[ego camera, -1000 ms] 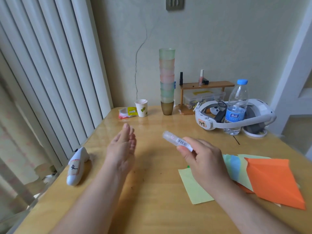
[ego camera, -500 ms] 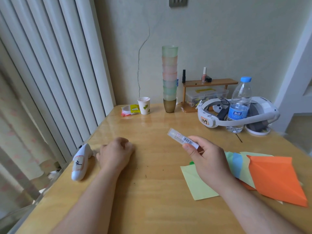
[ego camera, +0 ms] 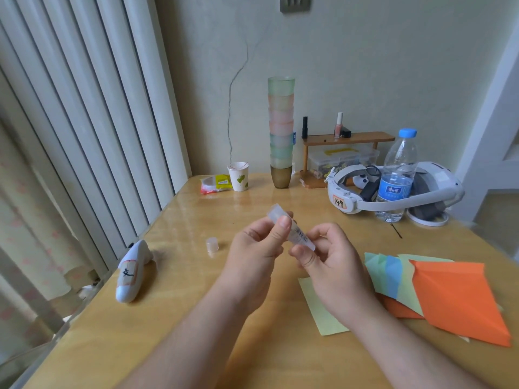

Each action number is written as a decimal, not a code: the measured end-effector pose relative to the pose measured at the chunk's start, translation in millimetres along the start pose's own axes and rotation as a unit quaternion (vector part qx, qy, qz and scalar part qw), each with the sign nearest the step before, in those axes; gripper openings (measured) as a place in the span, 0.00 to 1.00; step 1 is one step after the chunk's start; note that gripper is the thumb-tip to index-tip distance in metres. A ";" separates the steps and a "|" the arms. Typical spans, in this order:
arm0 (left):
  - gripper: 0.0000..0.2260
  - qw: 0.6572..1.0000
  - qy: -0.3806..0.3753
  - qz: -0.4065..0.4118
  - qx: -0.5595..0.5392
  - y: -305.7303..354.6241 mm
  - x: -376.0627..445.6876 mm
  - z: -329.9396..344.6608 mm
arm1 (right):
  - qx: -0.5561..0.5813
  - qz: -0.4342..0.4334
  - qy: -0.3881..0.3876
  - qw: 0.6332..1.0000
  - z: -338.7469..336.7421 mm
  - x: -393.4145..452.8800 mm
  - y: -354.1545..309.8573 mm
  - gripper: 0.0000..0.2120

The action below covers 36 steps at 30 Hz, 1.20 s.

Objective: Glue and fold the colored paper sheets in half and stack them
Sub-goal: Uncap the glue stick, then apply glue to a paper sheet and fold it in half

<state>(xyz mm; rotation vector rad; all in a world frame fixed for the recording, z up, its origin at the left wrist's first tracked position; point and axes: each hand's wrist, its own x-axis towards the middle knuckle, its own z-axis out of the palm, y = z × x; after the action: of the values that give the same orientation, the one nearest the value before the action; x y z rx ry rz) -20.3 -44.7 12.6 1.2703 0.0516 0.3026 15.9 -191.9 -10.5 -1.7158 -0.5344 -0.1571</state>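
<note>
Both hands hold a translucent glue stick (ego camera: 292, 230) above the middle of the wooden table (ego camera: 174, 318). My left hand (ego camera: 255, 248) pinches its upper end between thumb and fingers. My right hand (ego camera: 325, 256) grips its lower end. The glue stick's small clear cap (ego camera: 212, 244) stands on the table to the left of my hands. A light green sheet (ego camera: 323, 310) lies flat under my right wrist. To the right lies a pile of colored sheets (ego camera: 393, 279), with a folded orange sheet (ego camera: 460, 296) on top.
A white handheld device (ego camera: 132, 272) lies near the table's left edge. At the back stand a paper cup (ego camera: 238, 176), a tall stack of plastic cups (ego camera: 281, 133), a small wooden shelf (ego camera: 345, 138), a water bottle (ego camera: 397, 175) and a white headset (ego camera: 393, 192).
My left hand rose from the table and took hold of the glue stick's upper end. The cap now stands on the table.
</note>
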 end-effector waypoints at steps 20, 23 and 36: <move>0.22 0.999 0.007 0.021 -0.047 -2.4 2.3 -2.4 | 0.168 0.105 -0.055 0.979 13.4 -1.6 -7.0 0.32; 0.28 0.997 0.017 0.031 -0.063 -5.8 5.8 -6.1 | 0.173 0.062 -0.050 0.982 9.7 0.2 -6.0 0.24; 0.15 0.997 0.003 0.036 -0.063 -1.1 2.9 -4.3 | 0.228 0.097 -0.008 0.969 6.8 2.5 -6.9 0.20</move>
<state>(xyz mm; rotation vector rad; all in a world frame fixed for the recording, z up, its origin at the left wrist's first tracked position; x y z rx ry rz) -18.2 -40.3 10.7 1.1469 -0.0084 0.3665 13.8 -183.9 -4.8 -1.3092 -0.3757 0.1148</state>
